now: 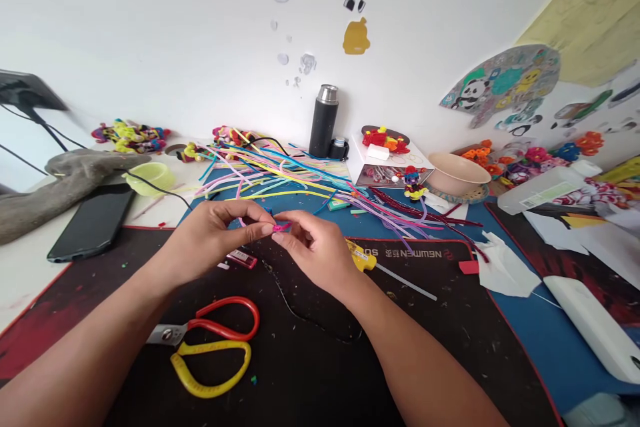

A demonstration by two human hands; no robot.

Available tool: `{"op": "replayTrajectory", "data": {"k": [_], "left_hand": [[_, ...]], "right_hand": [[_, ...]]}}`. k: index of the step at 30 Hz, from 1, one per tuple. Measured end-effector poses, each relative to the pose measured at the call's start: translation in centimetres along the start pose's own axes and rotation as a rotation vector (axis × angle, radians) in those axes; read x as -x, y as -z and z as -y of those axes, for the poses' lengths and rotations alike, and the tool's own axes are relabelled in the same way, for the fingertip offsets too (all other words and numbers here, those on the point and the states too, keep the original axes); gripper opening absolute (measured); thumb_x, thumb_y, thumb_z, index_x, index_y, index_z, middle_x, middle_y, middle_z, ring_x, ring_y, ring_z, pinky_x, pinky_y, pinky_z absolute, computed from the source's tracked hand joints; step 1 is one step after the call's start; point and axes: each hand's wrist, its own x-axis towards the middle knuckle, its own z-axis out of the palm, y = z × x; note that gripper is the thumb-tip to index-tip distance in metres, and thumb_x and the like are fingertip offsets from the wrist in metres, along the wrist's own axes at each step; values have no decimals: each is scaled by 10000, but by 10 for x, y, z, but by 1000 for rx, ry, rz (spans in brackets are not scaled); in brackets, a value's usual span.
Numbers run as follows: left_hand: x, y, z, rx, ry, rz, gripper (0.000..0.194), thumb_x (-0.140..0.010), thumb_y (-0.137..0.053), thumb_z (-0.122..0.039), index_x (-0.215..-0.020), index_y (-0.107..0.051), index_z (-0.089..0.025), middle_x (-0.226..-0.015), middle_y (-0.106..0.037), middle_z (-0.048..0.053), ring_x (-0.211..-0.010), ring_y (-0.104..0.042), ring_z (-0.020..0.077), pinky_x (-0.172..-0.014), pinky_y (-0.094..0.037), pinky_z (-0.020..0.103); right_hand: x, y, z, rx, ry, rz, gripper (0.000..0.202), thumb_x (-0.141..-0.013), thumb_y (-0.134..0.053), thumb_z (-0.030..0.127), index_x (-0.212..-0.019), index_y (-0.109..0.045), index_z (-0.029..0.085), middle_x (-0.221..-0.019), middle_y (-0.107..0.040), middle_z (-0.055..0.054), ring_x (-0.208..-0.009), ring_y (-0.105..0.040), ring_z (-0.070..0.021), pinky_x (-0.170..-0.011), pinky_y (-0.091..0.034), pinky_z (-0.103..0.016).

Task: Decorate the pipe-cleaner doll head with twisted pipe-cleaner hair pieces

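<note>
Above the black mat, my left hand (220,233) and my right hand (315,243) meet near the middle of the head view. Between their fingertips is a small pink piece of pipe cleaner (280,227), pinched from both sides. Part of it is hidden by the fingers. Scissors (220,330) with one red and one yellow handle lie below my left hand. Behind my right wrist is a yellow glue gun (361,257), a clear glue stick jutting from it to the right. A small red and white item (243,258) rests just under my left fingers.
Many coloured pipe cleaners (295,177) spread across the back. Behind them stands a black thermos (324,121), with a white box (387,163) to its right. A phone (93,221) and a green bowl (151,178) are at left; a white device (593,327) lies at right.
</note>
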Motion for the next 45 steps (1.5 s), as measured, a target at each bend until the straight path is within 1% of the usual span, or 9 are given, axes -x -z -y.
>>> {"op": "replayTrajectory", "data": {"k": [4, 7, 14, 20, 25, 29, 35, 41, 45], "left_hand": [[1, -5, -3, -9, -11, -41, 426, -817, -817, -686, -834, -825, -260, -889, -820, 37, -869, -736, 253, -823, -566, 335], [3, -9, -3, -121, -80, -135, 408, -872, -765, -664, -851, -810, -259, -905, -825, 39, -861, -736, 250, -840, -573, 338], [2, -13, 4, -513, -433, -246, 222, -1018, -643, -386, -916, -800, -267, -917, -839, 44, -907, -755, 262, -918, -553, 411], [0, -12, 9, -787, -622, -205, 200, -1047, -611, -272, -978, -798, -249, -974, -851, 70, -912, -750, 287, -846, -504, 446], [2, -11, 11, -872, -703, -114, 217, -1067, -584, -245, -1026, -796, -229, -1042, -845, 91, -917, -736, 287, -842, -491, 446], [2, -9, 11, -830, -701, -52, 222, -1073, -576, -240, -1021, -791, -227, -1050, -843, 82, -937, -738, 281, -867, -502, 447], [2, -9, 7, -544, -589, -44, 162, -1032, -638, -259, -969, -787, -251, -989, -844, 43, -938, -758, 248, -930, -536, 417], [7, -12, 3, -266, -333, -79, 176, -989, -700, -401, -912, -773, -260, -943, -823, 35, -891, -756, 239, -817, -590, 345], [6, -14, 2, -308, -343, -149, 175, -986, -695, -399, -904, -752, -255, -911, -812, 26, -866, -754, 239, -849, -584, 366]], "right_hand": [[3, -3, 3, 82, 45, -2, 201, -1057, -673, 386, -1050, -811, 241, -914, -819, -22, -749, -706, -169, -697, -465, -276], [3, -3, 6, 144, 53, 1, 203, -1078, -646, 354, -1070, -811, 236, -938, -835, -26, -784, -731, -177, -723, -458, -277], [6, -5, 12, 281, 32, 88, 215, -1082, -620, 325, -966, -779, 238, -774, -778, -16, -668, -671, -178, -645, -372, -301], [7, -7, 15, 305, 7, 108, 211, -1053, -634, 327, -882, -714, 234, -686, -713, 2, -587, -584, -159, -598, -326, -298], [5, -2, 12, 377, 57, 27, 238, -1026, -628, 315, -812, -683, 228, -713, -727, -7, -610, -593, -156, -614, -318, -306], [3, 4, 11, 398, 75, -21, 222, -1028, -619, 304, -855, -735, 225, -728, -744, -14, -629, -617, -159, -630, -336, -304], [-1, 12, 12, 208, -19, -30, 230, -1026, -647, 369, -889, -765, 227, -678, -683, 10, -610, -570, -153, -614, -368, -285], [0, 11, 9, -55, -146, 87, 345, -1071, -582, 471, -883, -727, 220, -638, -601, 33, -572, -536, -142, -569, -378, -267], [3, 5, 10, -108, -215, 173, 308, -1094, -559, 437, -921, -703, 227, -621, -603, 52, -532, -555, -132, -565, -401, -255]]}}
